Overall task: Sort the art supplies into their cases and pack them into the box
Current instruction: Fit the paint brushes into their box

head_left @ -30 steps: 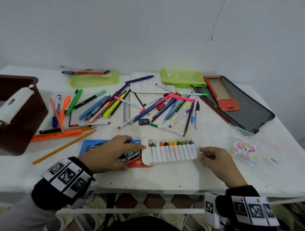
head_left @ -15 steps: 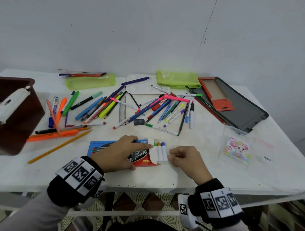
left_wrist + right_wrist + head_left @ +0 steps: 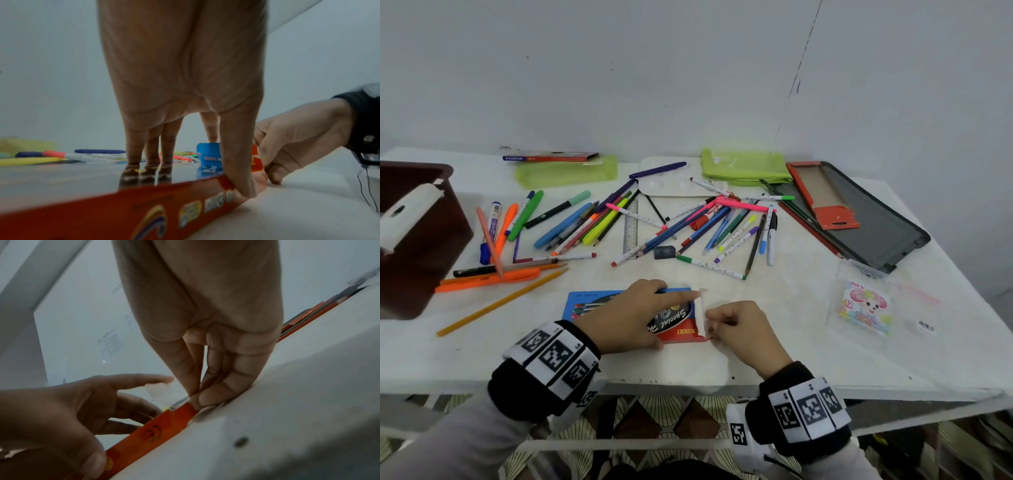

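Pens (image 3: 688, 226) behind crayon box (image 3: 599, 303); bin (image 3: 421, 240) far left

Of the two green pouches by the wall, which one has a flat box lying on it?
The left green pouch: the flat red-and-blue box overlaps its back edge. The right green pouch carries nothing.
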